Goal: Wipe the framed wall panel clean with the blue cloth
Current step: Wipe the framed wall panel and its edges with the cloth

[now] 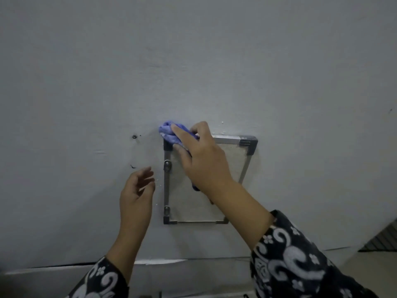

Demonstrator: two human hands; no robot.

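A small framed panel [189, 203] with a grey metal frame and a pale speckled face hangs on the grey wall. My right hand [202, 155] grips a bunched blue cloth [169, 132] and presses it on the frame's top left corner. The hand and forearm hide much of the panel's upper middle. My left hand [137, 190] hovers just left of the frame with its fingers loosely curled, holding nothing. It does not touch the frame.
The grey wall [193, 61] fills most of the view. A dark screw hole [134, 137] and a black mark [132, 166] sit left of the panel. A slatted dark surface [382, 239] shows at the lower right. A pale ledge [159, 261] runs below.
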